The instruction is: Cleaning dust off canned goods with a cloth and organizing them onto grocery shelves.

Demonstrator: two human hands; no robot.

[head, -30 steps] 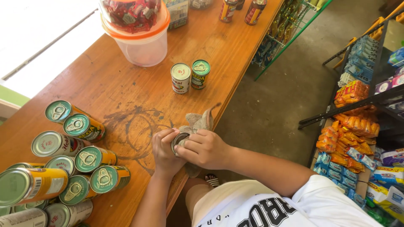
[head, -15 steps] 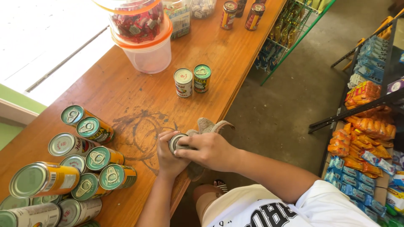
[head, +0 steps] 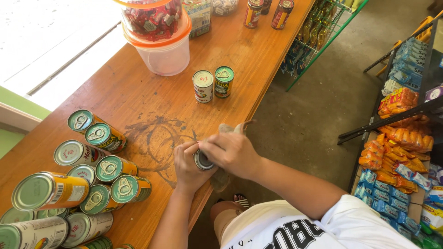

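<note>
Hands meet at the centre of the frame, over the tabletop edge. The left hand has its grip wrapped around a small tin can; the right hand presses a grey cloth against it, fingers closed on cloth and can. Compared with a second ago, the can has turned so its silvery end faces upward, and the cloth now sits bunched under the right palm, so the wiping seems to have moved along. Two upright cans stand above; a cluster of cans fills the lower left.
</note>
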